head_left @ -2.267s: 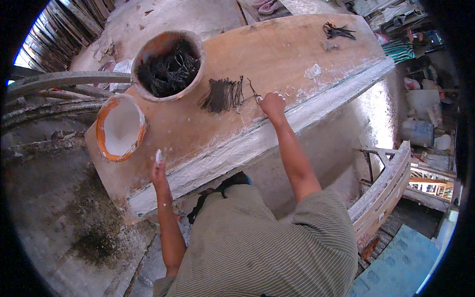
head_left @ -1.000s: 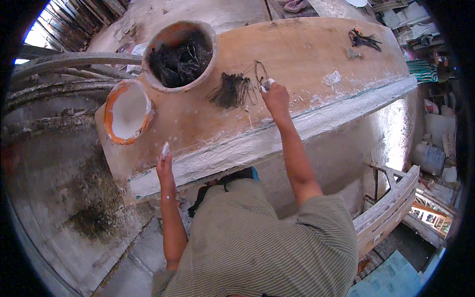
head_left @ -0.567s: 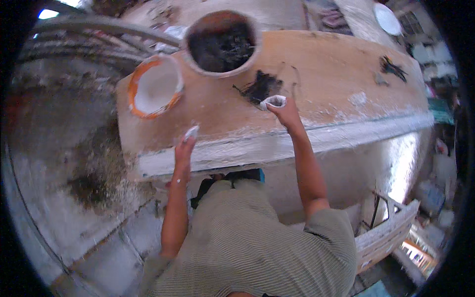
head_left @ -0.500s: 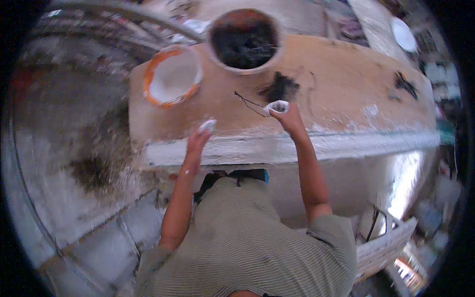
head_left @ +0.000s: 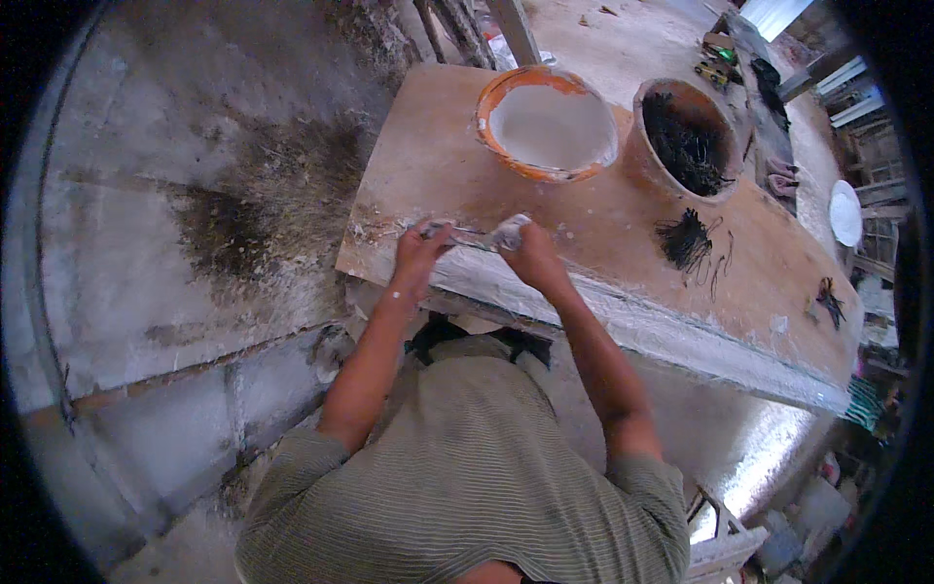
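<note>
Both my hands meet at the near edge of a wooden board point(head_left: 593, 229). My left hand point(head_left: 416, 258) and my right hand point(head_left: 530, 258) pinch the two ends of a thin dark wire point(head_left: 469, 232) stretched between them. A white, plaster-like lump point(head_left: 509, 232) sits at my right fingertips, and both hands are smeared white. Just beyond the hands stands an orange bowl point(head_left: 488, 97) filled with white plaster. To its right is a clay pot point(head_left: 639, 146) holding several dark wire pieces.
A loose pile of dark wires point(head_left: 686, 240) lies on the board right of my hands, with a smaller bundle point(head_left: 828, 297) farther right. A white moulded strip point(head_left: 700, 336) runs along the board's near edge. A white plate point(head_left: 844, 212) sits behind. Stained concrete floor point(head_left: 195, 214) lies left.
My right hand left the wire pile carrying a wire and moved left. My left hand rose from the board's edge to meet it. The view swung, so the bowls now sit ahead.
</note>
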The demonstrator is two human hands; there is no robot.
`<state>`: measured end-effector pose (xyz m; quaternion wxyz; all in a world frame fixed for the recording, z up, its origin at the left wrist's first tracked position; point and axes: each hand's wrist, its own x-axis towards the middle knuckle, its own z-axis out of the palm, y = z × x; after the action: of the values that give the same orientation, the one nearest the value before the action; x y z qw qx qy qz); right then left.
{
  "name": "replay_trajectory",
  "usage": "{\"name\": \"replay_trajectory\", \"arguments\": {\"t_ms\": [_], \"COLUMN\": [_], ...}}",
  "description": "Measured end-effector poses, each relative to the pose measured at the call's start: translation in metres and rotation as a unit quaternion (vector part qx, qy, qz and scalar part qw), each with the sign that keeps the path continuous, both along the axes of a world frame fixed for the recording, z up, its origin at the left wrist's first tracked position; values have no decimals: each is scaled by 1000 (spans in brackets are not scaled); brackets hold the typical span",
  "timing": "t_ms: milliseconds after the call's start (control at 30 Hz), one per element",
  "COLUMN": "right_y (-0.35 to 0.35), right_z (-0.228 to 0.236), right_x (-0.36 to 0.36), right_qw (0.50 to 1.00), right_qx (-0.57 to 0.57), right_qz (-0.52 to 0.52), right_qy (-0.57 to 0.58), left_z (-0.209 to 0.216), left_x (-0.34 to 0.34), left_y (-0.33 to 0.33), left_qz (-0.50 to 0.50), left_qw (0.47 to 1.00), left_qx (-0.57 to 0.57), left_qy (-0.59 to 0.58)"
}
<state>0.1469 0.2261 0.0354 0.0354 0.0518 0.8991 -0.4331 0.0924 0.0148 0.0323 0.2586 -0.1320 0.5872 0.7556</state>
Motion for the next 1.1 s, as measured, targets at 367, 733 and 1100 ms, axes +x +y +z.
{"name": "replay_trajectory", "arguments": {"t_ms": [367,733,1100], "right_y": [-73,-62,-138], "right_z": [-69,-125,-11], "right_x": [-138,-102,-67], "right_qw": [989,947,990], "right_qx": [98,297,123], "right_qz": [-72,12,-52], "right_qy": [-81,-125,-40], "left_z": [-32,-66,-55], "left_x": [-114,-92,-94], "left_y": [-172,-265,-281], "left_qz": [107,173,185], "left_qw": [992,983,981], "left_qx": [-15,58,50], "left_qy": [67,18,15]}}
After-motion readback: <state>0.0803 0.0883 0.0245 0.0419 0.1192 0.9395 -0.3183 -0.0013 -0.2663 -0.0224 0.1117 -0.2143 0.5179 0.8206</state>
